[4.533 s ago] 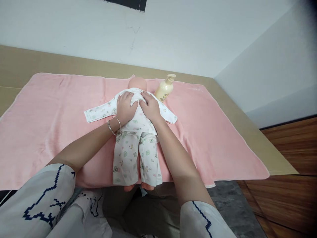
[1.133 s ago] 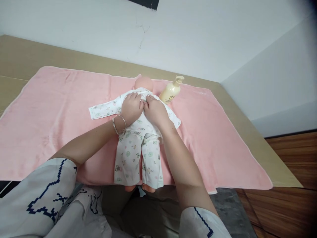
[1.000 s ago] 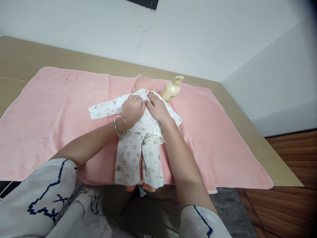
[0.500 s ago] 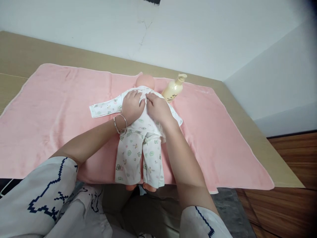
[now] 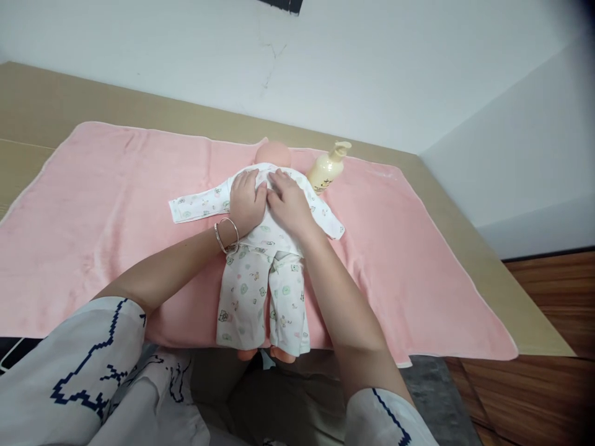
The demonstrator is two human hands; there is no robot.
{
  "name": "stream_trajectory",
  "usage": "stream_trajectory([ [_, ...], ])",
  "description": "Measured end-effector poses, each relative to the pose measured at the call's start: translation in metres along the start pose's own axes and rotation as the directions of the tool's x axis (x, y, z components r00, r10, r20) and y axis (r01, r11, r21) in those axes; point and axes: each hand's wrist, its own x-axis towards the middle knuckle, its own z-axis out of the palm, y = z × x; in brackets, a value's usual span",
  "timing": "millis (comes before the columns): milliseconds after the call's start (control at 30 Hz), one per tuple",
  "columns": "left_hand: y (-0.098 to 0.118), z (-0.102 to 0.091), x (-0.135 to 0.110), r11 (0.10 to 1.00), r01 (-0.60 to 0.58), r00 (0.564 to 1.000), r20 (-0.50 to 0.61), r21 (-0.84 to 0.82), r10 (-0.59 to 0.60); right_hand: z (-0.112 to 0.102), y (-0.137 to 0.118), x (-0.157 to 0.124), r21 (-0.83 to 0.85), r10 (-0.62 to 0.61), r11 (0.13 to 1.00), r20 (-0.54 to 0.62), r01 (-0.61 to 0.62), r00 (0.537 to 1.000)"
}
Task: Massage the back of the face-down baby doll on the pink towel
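A baby doll [image 5: 273,153] lies on a pink blanket [image 5: 130,186], its head toward the wall and its feet at the near edge. It wears a white printed top [image 5: 264,236] and matching trousers [image 5: 244,297], with both sleeves spread out sideways. My left hand [image 5: 248,199] lies flat on the left side of the chest, a silver bangle [image 5: 226,235] at its wrist. Beside it my right hand [image 5: 289,203] rests open on the chest's right side, fingers pointing up toward the doll's neck. The two thumbs are close together.
A pale yellow pump bottle [image 5: 328,167] stands on the blanket right of the doll's head. The wooden table [image 5: 186,114] meets a white wall [image 5: 186,56] behind. Brown wooden panels [image 5: 548,297] are at the lower right.
My right hand has shifted slightly left toward my left hand, and its fingers have straightened from a bent pose to lie flatter on the top. My left hand has hardly moved.
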Motion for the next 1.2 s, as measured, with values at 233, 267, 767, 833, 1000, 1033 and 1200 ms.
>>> stream_trajectory([
  [233, -0.001, 0.001, 0.0, 0.999, -0.036, 0.999, -0.031, -0.026, 0.035, -0.011, -0.005, -0.003, -0.023, -0.026, 0.999, -0.126, 0.023, 0.992],
  [267, -0.001, 0.001, 0.0, 0.999, -0.033, 0.999, -0.03, -0.026, 0.032, -0.008, -0.005, -0.003, -0.053, -0.012, 0.999, -0.077, 0.008, 0.997],
  [767, 0.005, -0.004, 0.0, 0.999, 0.003, 0.995, 0.098, 0.037, -0.007, 0.005, -0.001, 0.001, -0.206, 0.106, 0.974, 0.069, -0.089, 0.992],
  [833, 0.013, -0.008, 0.0, 0.998, 0.011, 0.988, 0.15, 0.068, -0.021, 0.007, -0.003, 0.001, -0.219, 0.109, 0.972, 0.079, -0.09, 0.991],
  [1000, 0.032, -0.021, 0.012, 0.998, 0.034, 0.969, 0.245, -0.054, -0.02, -0.011, -0.013, 0.0, -0.011, 0.003, 1.0, 0.013, -0.003, 1.0],
  [1033, 0.033, -0.023, 0.018, 0.995, 0.053, 0.965, 0.262, -0.085, -0.029, -0.017, -0.017, -0.001, 0.04, -0.016, 0.999, -0.028, 0.018, 0.999],
  [1200, 0.037, -0.022, 0.048, 0.991, 0.111, 0.969, 0.229, -0.077, -0.091, -0.055, -0.037, -0.013, 0.178, -0.016, 0.983, -0.181, 0.049, 0.983],
])
